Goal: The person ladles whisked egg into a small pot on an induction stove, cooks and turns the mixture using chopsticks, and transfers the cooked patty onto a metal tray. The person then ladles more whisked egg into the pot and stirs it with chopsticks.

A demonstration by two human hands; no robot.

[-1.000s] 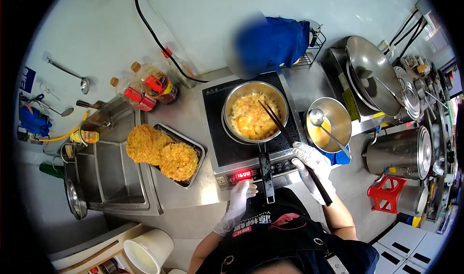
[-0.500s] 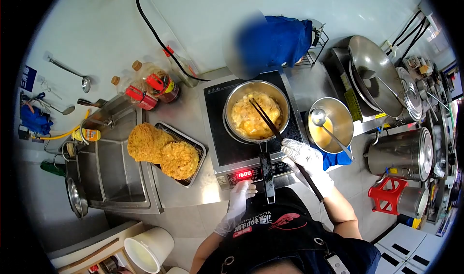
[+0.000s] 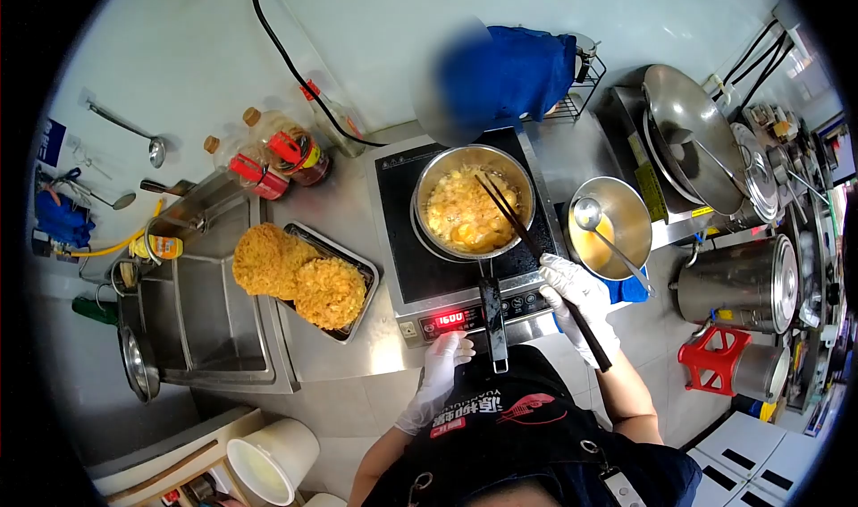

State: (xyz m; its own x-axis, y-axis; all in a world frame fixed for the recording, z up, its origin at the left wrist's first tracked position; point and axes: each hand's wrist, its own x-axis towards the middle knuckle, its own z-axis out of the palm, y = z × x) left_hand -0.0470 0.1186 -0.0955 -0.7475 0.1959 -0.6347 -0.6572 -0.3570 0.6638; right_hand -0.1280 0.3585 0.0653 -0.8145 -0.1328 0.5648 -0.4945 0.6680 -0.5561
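Note:
My right hand (image 3: 576,301), in a white glove, grips long black chopsticks (image 3: 586,332) whose tips reach into a pot. Golden food bubbles in this pot (image 3: 525,178), which sits on a black induction cooker (image 3: 400,270) with a red lit display. My left hand (image 3: 444,364), also gloved, rests with fingers apart near the cooker's front edge, left of the pot's handle (image 3: 494,321), and holds nothing. To the right stands a steel bowl (image 3: 633,205) with yellow liquid and a ladle (image 3: 617,255). Two golden fried pieces (image 3: 329,291) lie on and beside a black tray (image 3: 368,279).
A steel sink (image 3: 223,319) is at the left, with sauce bottles (image 3: 299,150) behind it. At the right are a large wok (image 3: 706,105), a lidded stockpot (image 3: 733,284) and a red stool (image 3: 710,360). A white bucket (image 3: 299,449) stands below left.
My right hand has moved slightly right and down, with the chopsticks shifting right in the pot. The food in the pot looks lower and more spread out. My left hand is nearly unmoved.

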